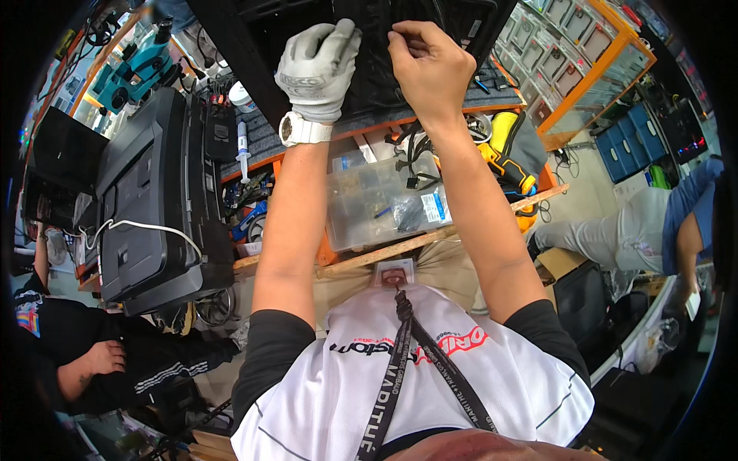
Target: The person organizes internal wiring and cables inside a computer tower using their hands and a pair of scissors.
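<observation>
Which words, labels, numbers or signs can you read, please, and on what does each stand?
White shirt: red and dark chest lettering, partly legible, not copied here.
Black lanyard: pale lettering along the strap, partly legible, not copied.
Gloved left hand: dark lettering on its back, not copied.
Blue-and-white label on a plastic bag: too small to read.

At upper centre, a gap separates the left hand [320, 67] and right hand [434, 69] over the black casing [374, 73]; a bulky black machine [150, 203] obstructs the left, a yellow-and-black tool [503, 163] the centre right.
</observation>
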A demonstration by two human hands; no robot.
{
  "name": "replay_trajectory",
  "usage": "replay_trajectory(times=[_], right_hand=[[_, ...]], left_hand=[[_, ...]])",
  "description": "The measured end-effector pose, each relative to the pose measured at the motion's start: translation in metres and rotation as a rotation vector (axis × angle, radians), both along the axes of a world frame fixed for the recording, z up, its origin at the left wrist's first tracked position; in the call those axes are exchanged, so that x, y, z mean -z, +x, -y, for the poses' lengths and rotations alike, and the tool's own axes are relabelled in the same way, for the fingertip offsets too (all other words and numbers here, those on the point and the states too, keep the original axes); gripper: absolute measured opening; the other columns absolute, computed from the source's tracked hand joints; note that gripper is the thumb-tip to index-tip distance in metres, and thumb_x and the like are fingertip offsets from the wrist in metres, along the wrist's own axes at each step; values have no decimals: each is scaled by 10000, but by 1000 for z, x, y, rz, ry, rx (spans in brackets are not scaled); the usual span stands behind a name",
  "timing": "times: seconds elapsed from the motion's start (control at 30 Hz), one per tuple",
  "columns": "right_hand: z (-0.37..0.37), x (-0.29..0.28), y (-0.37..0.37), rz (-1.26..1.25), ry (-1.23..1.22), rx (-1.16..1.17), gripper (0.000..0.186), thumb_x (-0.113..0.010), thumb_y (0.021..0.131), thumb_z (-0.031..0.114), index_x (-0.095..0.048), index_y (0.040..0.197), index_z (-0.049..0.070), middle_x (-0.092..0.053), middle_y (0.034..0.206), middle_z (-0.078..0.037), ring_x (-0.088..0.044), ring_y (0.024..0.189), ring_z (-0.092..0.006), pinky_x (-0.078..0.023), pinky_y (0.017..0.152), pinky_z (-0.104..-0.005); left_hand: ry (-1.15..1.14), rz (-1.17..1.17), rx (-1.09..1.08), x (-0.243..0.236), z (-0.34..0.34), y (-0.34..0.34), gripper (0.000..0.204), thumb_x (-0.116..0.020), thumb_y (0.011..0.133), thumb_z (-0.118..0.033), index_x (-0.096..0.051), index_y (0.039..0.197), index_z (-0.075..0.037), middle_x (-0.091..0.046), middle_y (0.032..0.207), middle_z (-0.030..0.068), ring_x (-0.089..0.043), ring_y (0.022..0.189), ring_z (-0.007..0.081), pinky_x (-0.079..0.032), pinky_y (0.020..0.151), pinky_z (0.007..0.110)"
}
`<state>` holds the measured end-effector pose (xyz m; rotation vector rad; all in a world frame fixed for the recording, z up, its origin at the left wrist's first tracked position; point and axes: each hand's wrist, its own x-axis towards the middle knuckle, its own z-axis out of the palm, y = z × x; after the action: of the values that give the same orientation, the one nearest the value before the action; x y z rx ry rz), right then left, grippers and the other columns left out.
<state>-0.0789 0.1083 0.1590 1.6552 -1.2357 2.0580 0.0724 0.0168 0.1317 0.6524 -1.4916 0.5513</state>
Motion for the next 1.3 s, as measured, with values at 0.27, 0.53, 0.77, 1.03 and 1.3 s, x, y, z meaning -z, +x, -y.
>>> replay_trajectory(times=[0.27,0.53,0.77,1.03,1.3], right_hand=[[5,17,-1,-42,-53,98,130,-817,853,18,-827,980,44,-804,949,-134,-792,795,-297,-642,720,-359],[13,8,-2,-91,-68,8,120,-818,837,28,-826,952,63,-797,905,-99,-784,752,-256,-628,697,-333],[13,0,-15,-106,149,-113,157,-844,859,95,-860,1013,65,-831,903,-111,-817,778,-197,-643,719,-312],[-1,-15,-12,-8,355,-216,227,-844,904,39,-824,1112,-48,-845,968,-157,-820,900,-162,-648,802,-286],[-7,-20,-7,28,323,-223,177,-822,953,73,-837,1082,-47,-846,906,-126,-785,817,-118,-614,746,-276]], left_hand=[[-53,292,-26,-22,-5,2,189,-883,851,-260,-798,1004,-188,-752,954,12,-743,873,262,-610,717,413],[443,330,-10,-40,-38,-5,172,-762,947,-235,-736,990,-71,-752,939,148,-753,879,377,-599,746,493],[694,63,344,-45,-34,1,244,-804,991,-238,-806,1049,-1,-800,900,66,-707,794,96,-573,755,285],[476,113,701,-44,-41,2,153,-779,902,-92,-766,1022,2,-759,947,181,-751,791,346,-597,735,419],[418,171,562,-51,-39,4,138,-740,871,-39,-777,1004,-34,-763,932,146,-761,829,329,-595,734,385]])
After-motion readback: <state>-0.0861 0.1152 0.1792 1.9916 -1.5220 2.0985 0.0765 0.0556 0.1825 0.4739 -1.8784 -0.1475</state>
